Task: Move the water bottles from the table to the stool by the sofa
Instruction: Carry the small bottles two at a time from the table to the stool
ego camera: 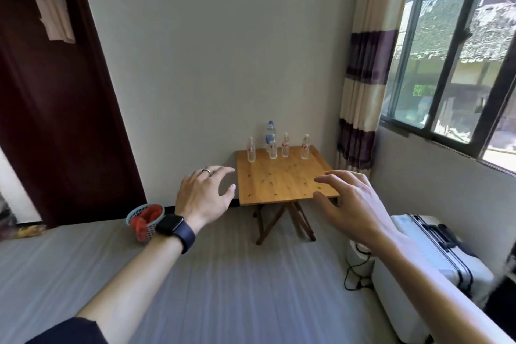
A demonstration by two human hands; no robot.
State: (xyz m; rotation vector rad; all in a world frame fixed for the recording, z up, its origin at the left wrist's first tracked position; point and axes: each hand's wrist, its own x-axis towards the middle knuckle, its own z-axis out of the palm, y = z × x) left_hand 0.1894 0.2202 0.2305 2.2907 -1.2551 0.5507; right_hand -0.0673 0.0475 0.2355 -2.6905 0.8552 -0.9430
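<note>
Our left grip (203, 195) is spread and holds nothing: the fingers are loosely curved, the thumb stands apart from them, and the back of the hand faces us. It wears a ring (207, 172) on one finger and a dark watch (174, 227) at the wrist, and it hangs in the air just off the left edge of the bench (284, 184). Our right grip (354, 204) is spread too, fingers reaching forward with gaps between them, the thumb lower, nothing in it. It overlaps the near right corner of the bench, and we cannot tell whether it touches the wood.

The water bottles stand upright in a row along the far edge of the bench, well apart from both grips. Four are small and clear with red marks. The first small bottle (251, 149) is near the far left corner, the second small bottle (273, 149) and the third small bottle (285, 145) are toward the middle, and the fourth small bottle (305, 146) is near the far right corner. A taller bottle (270, 130) with a blue label and cap stands right behind the second.

The bench is wooden with crossed folding legs, set in the corner of the room on a grey floor (223, 288). On the floor to its left sits a blue basket (145, 218) with something red in it, near a dark door (55, 106). To its right lies a white suitcase (435, 254) with a black cable (354, 274) beside it. A striped curtain (363, 78) hangs next to the window (460, 50).
</note>
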